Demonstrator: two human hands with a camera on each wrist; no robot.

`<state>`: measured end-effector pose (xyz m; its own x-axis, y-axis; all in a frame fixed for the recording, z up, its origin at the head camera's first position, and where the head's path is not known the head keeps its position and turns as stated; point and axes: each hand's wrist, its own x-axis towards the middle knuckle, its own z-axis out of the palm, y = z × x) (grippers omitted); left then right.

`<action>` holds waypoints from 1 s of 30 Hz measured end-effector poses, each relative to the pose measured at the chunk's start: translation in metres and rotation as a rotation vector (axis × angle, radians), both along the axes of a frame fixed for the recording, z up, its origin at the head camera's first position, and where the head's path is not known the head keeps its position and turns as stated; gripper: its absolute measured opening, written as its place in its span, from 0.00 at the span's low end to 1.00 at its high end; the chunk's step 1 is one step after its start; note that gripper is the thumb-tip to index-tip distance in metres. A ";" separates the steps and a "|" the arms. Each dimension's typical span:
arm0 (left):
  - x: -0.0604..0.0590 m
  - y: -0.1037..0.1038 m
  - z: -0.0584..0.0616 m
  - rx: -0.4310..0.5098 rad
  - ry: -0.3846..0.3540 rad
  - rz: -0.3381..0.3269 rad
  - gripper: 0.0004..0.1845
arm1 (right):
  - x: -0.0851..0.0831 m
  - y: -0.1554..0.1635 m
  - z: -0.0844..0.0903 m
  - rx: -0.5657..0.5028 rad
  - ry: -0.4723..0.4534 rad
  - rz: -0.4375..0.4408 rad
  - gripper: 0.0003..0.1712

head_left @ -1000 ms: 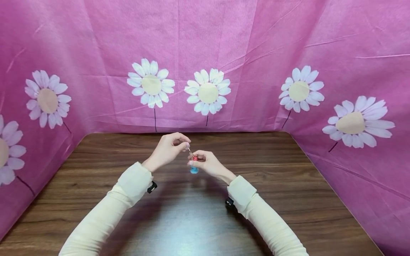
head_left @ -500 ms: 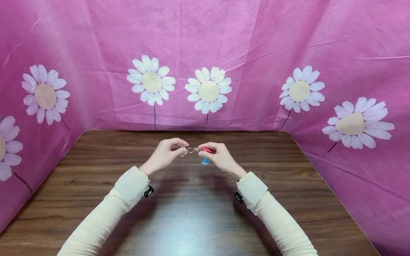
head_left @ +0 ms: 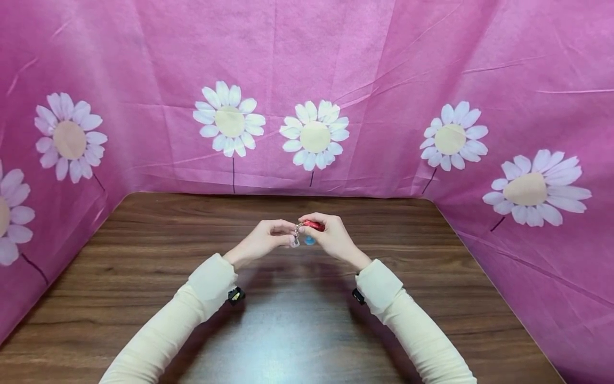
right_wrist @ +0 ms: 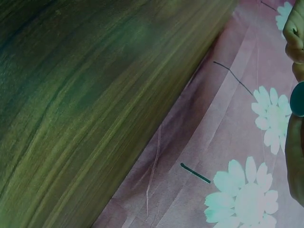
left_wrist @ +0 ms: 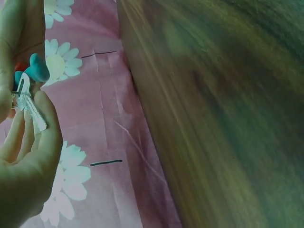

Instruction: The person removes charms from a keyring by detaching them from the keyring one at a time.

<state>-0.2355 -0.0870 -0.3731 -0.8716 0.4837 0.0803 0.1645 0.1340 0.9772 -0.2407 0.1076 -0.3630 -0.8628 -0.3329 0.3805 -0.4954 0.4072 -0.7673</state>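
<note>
Over the far middle of the table, both hands hold a keychain with a red and blue charm. My right hand (head_left: 336, 237) pinches its red part (head_left: 314, 225) between thumb and fingers, while the blue end (head_left: 309, 240) hangs below them. My left hand (head_left: 259, 242) pinches the metal clasp (head_left: 295, 242) and chain, its fingertips close to those of the right. The left wrist view shows the pale, shiny clasp (left_wrist: 33, 110) between thumb and fingers, beside the rounded blue part (left_wrist: 38, 70). Only a blue-green round end (right_wrist: 298, 99) shows at the right wrist view's edge.
Under the hands lies a dark wood-grain table (head_left: 288, 320) with a glare patch near the front. A pink cloth (head_left: 384, 64) with large white daisies rises along its back and sides. Black wrist cameras (head_left: 236, 295) sit at both cuffs.
The right hand has risen and moved right, turning the red part sideways. The left hand has lowered, then moved right toward it; the clasp now hangs down where the ring was stretched out earlier.
</note>
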 end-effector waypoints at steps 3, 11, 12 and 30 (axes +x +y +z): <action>0.000 0.003 0.001 -0.018 -0.004 0.024 0.18 | 0.000 0.001 0.000 -0.001 0.014 -0.013 0.11; -0.002 0.007 0.004 -0.022 0.072 0.097 0.09 | -0.001 0.003 0.000 0.030 0.029 -0.052 0.11; -0.002 0.007 0.004 -0.018 0.087 0.112 0.09 | -0.001 0.003 0.000 0.032 0.029 -0.054 0.11; -0.006 0.005 0.015 -0.032 0.205 0.256 0.07 | -0.003 0.005 -0.006 -0.107 -0.193 -0.004 0.16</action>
